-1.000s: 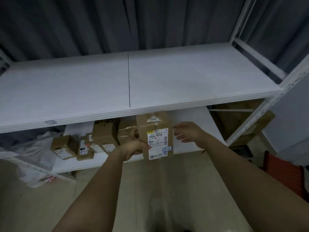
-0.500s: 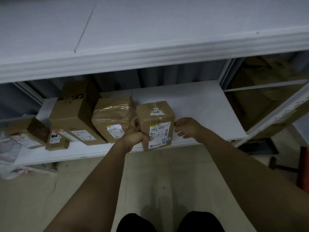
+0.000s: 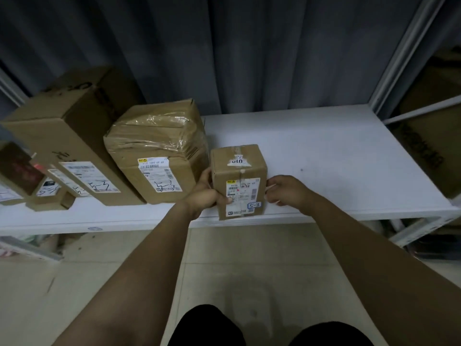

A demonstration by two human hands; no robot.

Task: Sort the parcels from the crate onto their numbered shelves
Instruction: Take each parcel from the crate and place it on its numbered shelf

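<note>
A small brown cardboard parcel (image 3: pixel 239 174) with a white shipping label and a handwritten "5-3" sticker stands at the front edge of the low white shelf (image 3: pixel 336 156). My left hand (image 3: pixel 205 193) grips its left side, thumb over the label. My right hand (image 3: pixel 287 192) touches its right side with curled fingers. To its left stand a tape-wrapped parcel (image 3: pixel 156 148) and a long cardboard box (image 3: pixel 67 131), both marked "5-3".
Smaller parcels (image 3: pixel 47 196) sit at the shelf's far left. A dark grey curtain (image 3: pixel 224 51) hangs behind. A white upright post (image 3: pixel 404 53) bounds the shelf on the right, with large cardboard boxes (image 3: pixel 434 136) beyond. Tiled floor lies below.
The view has dropped from the upper shelf to the lower one. Both hands have brought the small parcel down onto the lower shelf's front edge, beside the taped parcel.
</note>
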